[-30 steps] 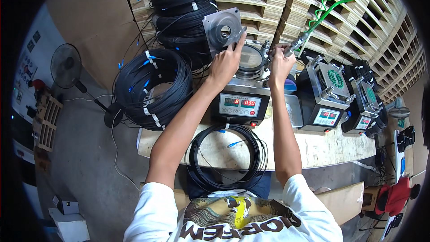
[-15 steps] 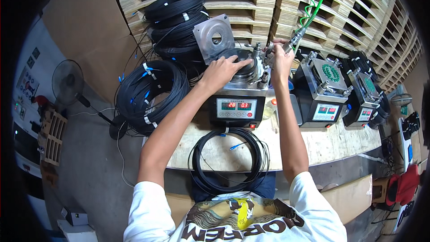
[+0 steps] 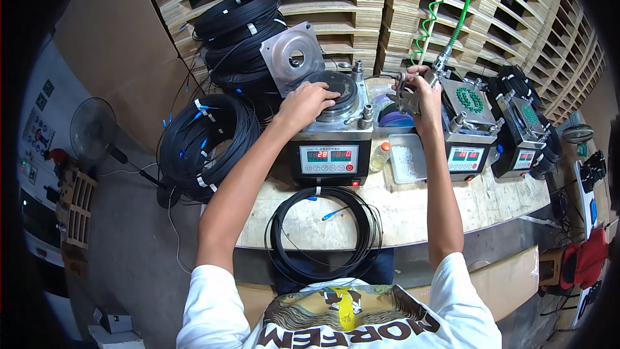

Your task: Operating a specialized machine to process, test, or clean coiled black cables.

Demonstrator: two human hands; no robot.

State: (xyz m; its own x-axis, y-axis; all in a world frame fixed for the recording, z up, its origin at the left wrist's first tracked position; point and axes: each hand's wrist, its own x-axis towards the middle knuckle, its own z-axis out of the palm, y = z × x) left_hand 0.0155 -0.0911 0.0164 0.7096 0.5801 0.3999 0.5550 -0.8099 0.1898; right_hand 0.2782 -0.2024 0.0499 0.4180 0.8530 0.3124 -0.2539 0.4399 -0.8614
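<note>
My left hand (image 3: 309, 105) rests on the near left part of a round black disc (image 3: 341, 90) on top of a polishing machine (image 3: 330, 160). Its fingers are stretched out and hold nothing that I can see. My right hand (image 3: 426, 97) is wrapped round a metal air blow gun (image 3: 408, 95), raised between this machine and the one to its right. A green coiled hose (image 3: 460, 18) runs up from the gun's fitting. A square metal plate with a round hole (image 3: 279, 48) leans behind the disc at the left.
Stacked coils of black cable (image 3: 242, 39) and another coil (image 3: 210, 145) stand at the left. A loose cable coil (image 3: 368, 232) lies over the table's (image 3: 413, 213) near edge. A white tray (image 3: 420, 171), a small bottle (image 3: 380, 157) and two further machines (image 3: 465, 132) stand to the right.
My right hand has carried the blow gun to the right, away from the disc. My left hand has drawn back toward the disc's left side. The view has shifted slightly.
</note>
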